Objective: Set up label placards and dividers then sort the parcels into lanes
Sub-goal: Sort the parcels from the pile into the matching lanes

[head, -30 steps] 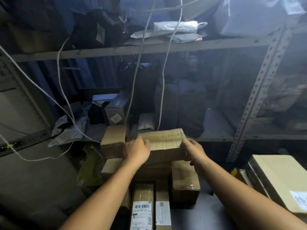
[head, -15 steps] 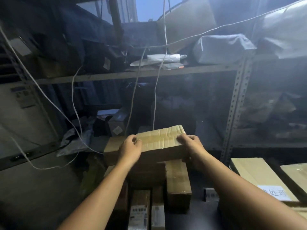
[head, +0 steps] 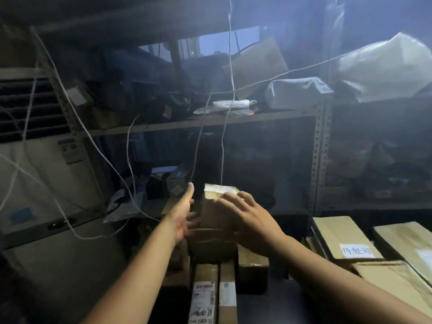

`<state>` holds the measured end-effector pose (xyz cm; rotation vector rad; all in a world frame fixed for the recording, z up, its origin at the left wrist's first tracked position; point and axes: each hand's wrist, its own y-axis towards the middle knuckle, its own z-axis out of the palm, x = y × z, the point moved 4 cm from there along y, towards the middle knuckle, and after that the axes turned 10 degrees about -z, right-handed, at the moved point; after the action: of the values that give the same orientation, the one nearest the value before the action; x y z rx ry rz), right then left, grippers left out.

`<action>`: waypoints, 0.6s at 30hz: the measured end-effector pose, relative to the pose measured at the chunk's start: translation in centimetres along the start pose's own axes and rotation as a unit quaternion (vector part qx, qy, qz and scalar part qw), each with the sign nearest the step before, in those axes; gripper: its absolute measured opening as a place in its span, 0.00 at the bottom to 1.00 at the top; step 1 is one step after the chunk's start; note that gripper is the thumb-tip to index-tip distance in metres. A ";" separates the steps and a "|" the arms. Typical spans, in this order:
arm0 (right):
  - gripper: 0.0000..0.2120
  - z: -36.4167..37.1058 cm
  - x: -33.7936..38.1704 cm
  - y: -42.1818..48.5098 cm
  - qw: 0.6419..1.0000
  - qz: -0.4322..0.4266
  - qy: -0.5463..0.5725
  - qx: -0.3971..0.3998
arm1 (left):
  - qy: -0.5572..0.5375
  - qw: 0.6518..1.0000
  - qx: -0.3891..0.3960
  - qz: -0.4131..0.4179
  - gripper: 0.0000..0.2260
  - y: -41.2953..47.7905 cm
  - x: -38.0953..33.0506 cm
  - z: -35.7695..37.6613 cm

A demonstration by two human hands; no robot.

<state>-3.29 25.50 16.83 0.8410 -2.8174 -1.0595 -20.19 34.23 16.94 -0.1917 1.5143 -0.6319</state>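
While the left hand (head: pixel 183 215) hangs open, fingers straight, just left of the cardboard parcel (head: pixel 212 211), the right hand (head: pixel 250 215) lies spread and flat against its right side; the parcel tops a stack of boxes (head: pixel 211 245).

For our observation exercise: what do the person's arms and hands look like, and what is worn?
Both arms are bare to the frame's edge, no sleeves showing. The left hand and right hand wear no gloves; no watch, ring or band is visible.
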 end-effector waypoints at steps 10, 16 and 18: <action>0.40 0.3 9.0 -1.6 0.998 -0.016 0.014 -0.055 | -0.006 0.998 0.054 0.026 0.09 -5.2 4.1 -6.0; 0.42 0.3 9.2 -0.6 0.839 0.360 0.371 -0.173 | -0.036 0.992 0.080 0.088 0.22 -5.9 4.9 -9.7; 0.45 0.2 8.6 0.0 0.770 0.440 0.424 -0.181 | -0.027 0.989 0.095 0.112 0.18 -6.5 4.6 -10.4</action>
<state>-10.70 21.42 15.20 -0.1098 -1.7432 -0.7155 -32.28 29.27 15.36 0.1062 1.3905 -0.5827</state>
